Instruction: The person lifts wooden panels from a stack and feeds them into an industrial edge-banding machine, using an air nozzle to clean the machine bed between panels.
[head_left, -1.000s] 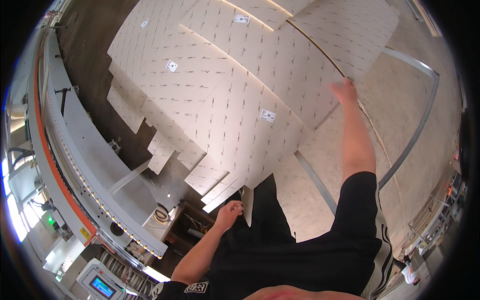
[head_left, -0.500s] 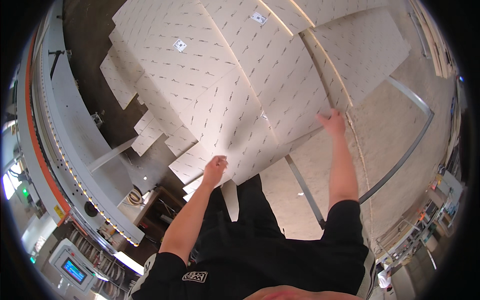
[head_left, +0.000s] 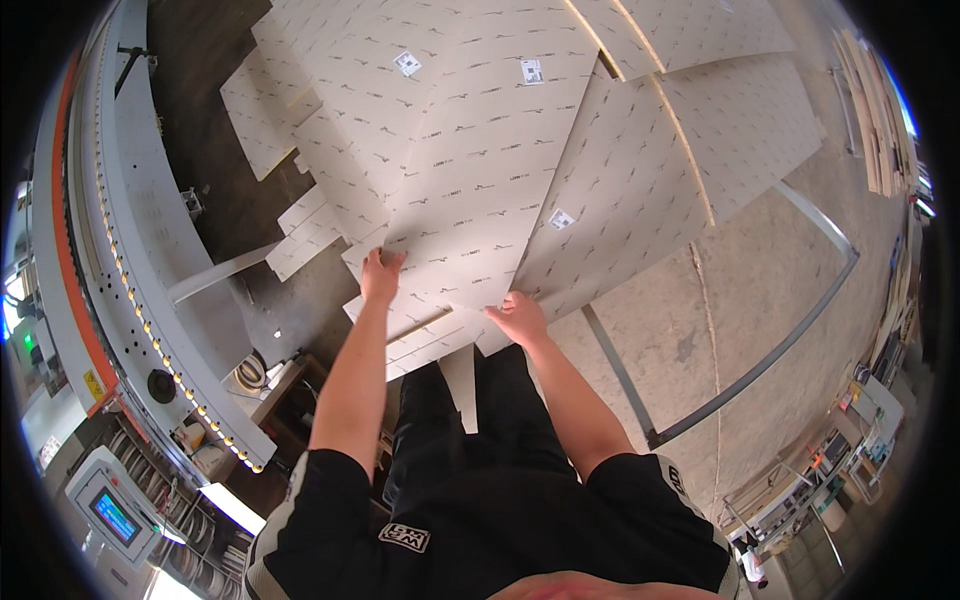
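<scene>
My left hand [head_left: 382, 276] has its fingers curled over the left edge of a long beige printed panel [head_left: 465, 190], which carries a white label [head_left: 531, 71] toward its far end. At the panel's near right corner, my right hand [head_left: 518, 318] pinches the edge between thumb and fingers. This panel lies at an angle over a stack of similar boards. To its right, a second printed panel [head_left: 620, 180] with its own white label [head_left: 560, 219] shows partly from under it. The fingertips beneath the edges are hidden.
More boards [head_left: 740, 130] overlap at the far right, and smaller offcut-like pieces [head_left: 305, 235] jut out at left. A long grey machine [head_left: 150, 260] with a screen unit [head_left: 115, 515] runs along the left. A grey metal frame [head_left: 770, 370] lies on the concrete floor at right.
My right hand has come left and nearer from the right-hand edge, while my left hand has moved farther out and left. The panel has turned and slid left, uncovering the labelled one at right.
</scene>
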